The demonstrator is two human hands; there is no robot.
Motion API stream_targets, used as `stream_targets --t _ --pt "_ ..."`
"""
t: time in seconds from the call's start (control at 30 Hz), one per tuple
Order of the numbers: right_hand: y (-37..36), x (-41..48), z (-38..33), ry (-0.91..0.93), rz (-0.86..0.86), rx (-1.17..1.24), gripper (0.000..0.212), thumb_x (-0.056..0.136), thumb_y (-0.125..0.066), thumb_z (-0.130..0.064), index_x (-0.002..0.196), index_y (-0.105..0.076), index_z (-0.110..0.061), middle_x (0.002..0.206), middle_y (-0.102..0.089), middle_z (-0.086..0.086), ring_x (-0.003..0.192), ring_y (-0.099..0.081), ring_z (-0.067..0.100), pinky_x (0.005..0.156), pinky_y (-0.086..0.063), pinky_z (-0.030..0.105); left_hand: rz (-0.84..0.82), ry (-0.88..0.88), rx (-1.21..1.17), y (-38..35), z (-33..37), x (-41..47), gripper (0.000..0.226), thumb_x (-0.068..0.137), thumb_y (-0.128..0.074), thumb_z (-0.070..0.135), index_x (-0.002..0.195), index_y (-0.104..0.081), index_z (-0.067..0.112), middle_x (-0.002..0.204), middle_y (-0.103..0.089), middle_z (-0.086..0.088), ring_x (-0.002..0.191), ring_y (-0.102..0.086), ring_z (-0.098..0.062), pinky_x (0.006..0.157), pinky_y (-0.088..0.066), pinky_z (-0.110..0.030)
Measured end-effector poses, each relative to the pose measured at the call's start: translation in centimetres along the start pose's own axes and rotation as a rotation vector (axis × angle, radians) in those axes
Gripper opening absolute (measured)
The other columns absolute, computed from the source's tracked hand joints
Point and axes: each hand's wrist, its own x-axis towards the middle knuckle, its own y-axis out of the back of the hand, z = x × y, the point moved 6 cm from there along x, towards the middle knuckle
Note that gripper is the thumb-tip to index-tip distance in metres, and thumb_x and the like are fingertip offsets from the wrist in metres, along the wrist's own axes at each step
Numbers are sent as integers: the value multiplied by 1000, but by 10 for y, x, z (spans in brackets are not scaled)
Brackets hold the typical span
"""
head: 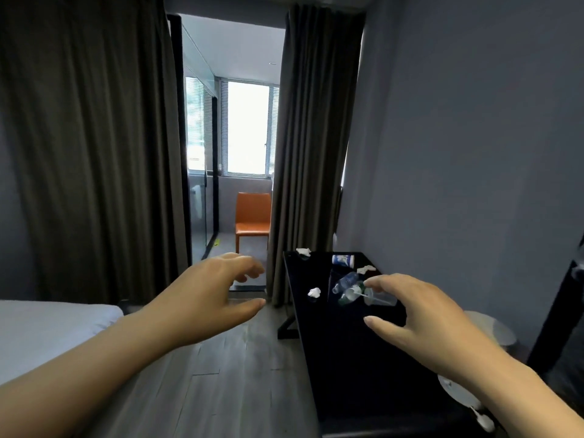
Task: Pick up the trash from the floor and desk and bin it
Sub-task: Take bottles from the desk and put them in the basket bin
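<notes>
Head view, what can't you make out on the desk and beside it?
All in the head view:
- Whether the right hand touches the bottles: its fingertips overlap them.
- Clear cup: partly covered by that hand's fingers.
- Blue-labelled container: print too small to read.
- White round object beside the desk: partly behind the right wrist; may be a bin.

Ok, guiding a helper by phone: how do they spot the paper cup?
Find the glossy black desk along the right wall. At its far end lies the blue-printed white paper cup, tipped over. Unlike the clear plastic bottles nearer, it is opaque.
</notes>
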Motion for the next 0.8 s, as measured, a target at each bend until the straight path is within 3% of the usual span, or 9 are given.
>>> stream_targets --t 0.2,0.57,0.8 --pt "-42 55 46 -45 -32 9 51 86 -59 -51 133 -46 -40 129 -49 -28 120 -45 -8 95 -35 10 -51 -36 -46 -58 -39 70 43 79 -61 56 119 -55 43 110 -55 28 98 -52 15 81 -45 -7" --pt "-135 198 106 -181 -89 56 42 85 -63 -47 124 -53 -38 117 -54 -27 110 -50 -9 88 -37 7 -137 -103 -118 -148 -155 215 44 81 -63 51 122 -56 37 110 -54 25 97 -53 9 87 -47 -13" --pt "-191 280 148 -317 -81 54 47 83 -65 -47 128 -54 -36 119 -56 -24 106 -48 -11 84 -34 7 -214 -141 -168 -202 -231 308 44 81 -64 50 123 -55 38 108 -51 27 92 -50 11 76 -38 -1"
